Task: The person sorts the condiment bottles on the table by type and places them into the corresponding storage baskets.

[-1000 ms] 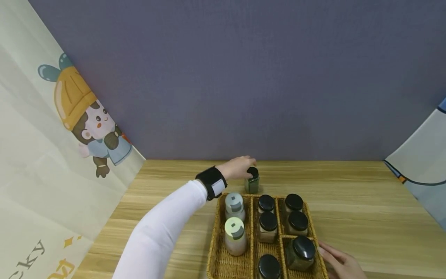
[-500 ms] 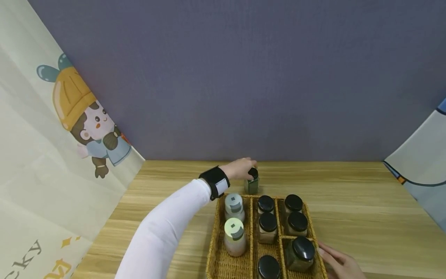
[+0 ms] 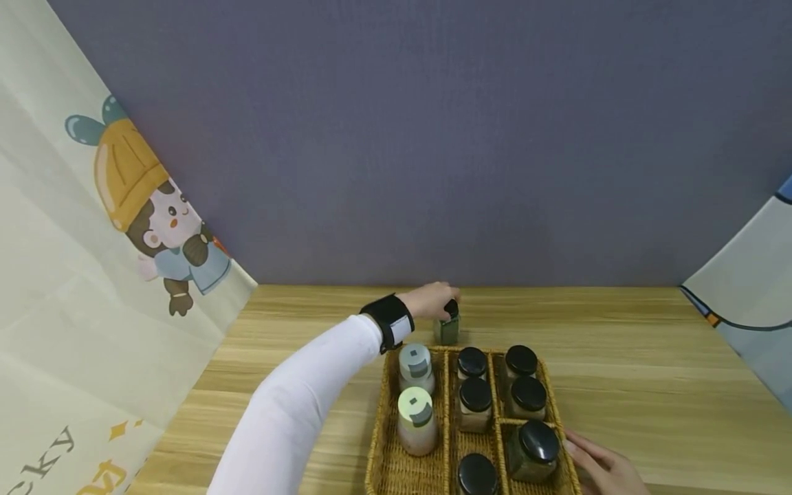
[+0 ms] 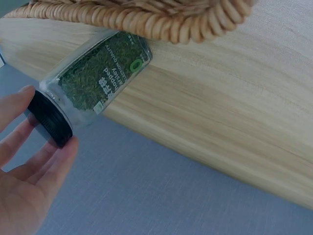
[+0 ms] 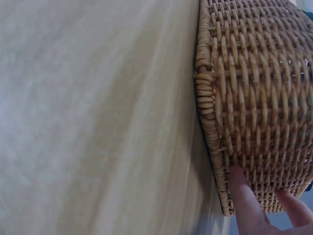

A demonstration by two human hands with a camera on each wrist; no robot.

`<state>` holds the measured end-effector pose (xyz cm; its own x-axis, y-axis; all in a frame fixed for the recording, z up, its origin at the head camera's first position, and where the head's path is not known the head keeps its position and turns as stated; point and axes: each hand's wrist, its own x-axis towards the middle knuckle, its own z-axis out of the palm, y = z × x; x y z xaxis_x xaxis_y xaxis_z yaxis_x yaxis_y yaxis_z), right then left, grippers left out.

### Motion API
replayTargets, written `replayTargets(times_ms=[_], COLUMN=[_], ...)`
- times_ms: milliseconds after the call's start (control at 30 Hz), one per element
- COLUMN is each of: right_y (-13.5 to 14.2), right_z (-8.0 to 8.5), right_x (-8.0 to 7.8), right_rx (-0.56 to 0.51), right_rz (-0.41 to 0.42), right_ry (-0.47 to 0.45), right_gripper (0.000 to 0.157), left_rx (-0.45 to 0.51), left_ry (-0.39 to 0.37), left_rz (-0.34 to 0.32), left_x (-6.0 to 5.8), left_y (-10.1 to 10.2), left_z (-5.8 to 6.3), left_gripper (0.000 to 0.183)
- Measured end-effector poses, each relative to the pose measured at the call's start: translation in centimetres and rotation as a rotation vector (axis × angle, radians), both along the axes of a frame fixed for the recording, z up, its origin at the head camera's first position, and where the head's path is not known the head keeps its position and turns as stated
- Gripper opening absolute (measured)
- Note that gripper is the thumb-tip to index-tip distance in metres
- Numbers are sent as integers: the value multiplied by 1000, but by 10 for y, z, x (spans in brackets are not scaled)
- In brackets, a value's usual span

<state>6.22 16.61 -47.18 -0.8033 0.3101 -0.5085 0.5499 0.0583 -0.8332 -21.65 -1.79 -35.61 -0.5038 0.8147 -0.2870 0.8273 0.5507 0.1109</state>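
Observation:
My left hand (image 3: 430, 300) grips the black lid of a glass jar of chopped parsley (image 3: 447, 330) with thumb and fingertips. In the left wrist view the jar (image 4: 100, 73), labelled and full of green flakes, stands on the table just beyond the wicker basket. My right hand (image 3: 605, 466) is at the basket's right side. In the right wrist view the straight fingertips (image 5: 239, 183) touch the woven outer wall of the basket (image 5: 259, 107). The divided basket (image 3: 377, 440) holds several black-lidded jars and two white-bodied bottles, one with a grey-blue cap (image 3: 415, 359), one with a pale yellow-green cap (image 3: 415, 405).
Wood-grain tabletop (image 3: 650, 371) extends on both sides of the basket. A grey-purple wall panel (image 3: 433, 137) rises at the table's back edge. Printed cloths hang at the left (image 3: 56, 289) and right (image 3: 751, 295). The basket's near edge is cut off by the frame.
My left hand and forearm have shifted slightly right over the parsley jar's lid. The jar and basket show hardly any movement, and my right hand has stayed at the basket's side.

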Motion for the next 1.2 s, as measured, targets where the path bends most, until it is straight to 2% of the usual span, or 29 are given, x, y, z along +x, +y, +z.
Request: replayTargets(times_ms=[300,500,767,933,1200], right_y=[-10,-17,-25,-30,-38], right_z=[1,1,2,3,5], right_x=[9,15,24,30,38], right_rx=[9,10,20,-12,-32], right_rz=[-15,-31,-37,-57,-81], right_ry=[-12,-6,3,16,13], right_gripper=[76,76,73,72,72], left_rx=[3,-3,-12,-8,3], left_ry=[-8,-20,-47,-61,-63], left_rz=[-22,-36,-57,-51,-75], left_x=[5,9,16,18,25], left_y=[-4,-7,-14,-18,-23], left_z=[-5,-4,3,9,25], left_gripper=[39,38,39,40,40])
